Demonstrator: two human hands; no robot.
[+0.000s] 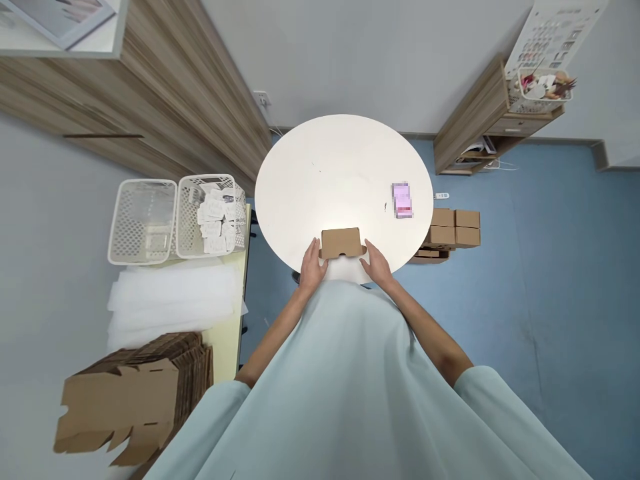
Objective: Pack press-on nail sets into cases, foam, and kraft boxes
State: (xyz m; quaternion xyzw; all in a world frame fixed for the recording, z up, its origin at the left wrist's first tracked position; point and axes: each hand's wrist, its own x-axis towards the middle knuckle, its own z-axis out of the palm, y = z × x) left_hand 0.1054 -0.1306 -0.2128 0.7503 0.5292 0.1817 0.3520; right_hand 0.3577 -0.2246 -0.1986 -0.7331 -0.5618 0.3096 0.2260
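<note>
Lettering and markings: no text legible.
A poster point(557, 33) on the wall by the wooden cabinet point(475, 113) carries rows of small pictures with a line of print along its top edge; the characters are too small to read. White packets point(215, 220) heaped in the perforated basket point(241, 220) show grey, print-like marks, likewise unreadable. On the round white table point(330, 153), a pink and purple item point(402, 200) is pixelated, so any wording on it cannot be made out.

Upper left, I view a framed picture point(70, 17) and wood-grain cabinet point(195, 87); upper right, a shelf unit point(470, 117) bearing a filled basket point(537, 105) near a poster point(555, 33).
</note>
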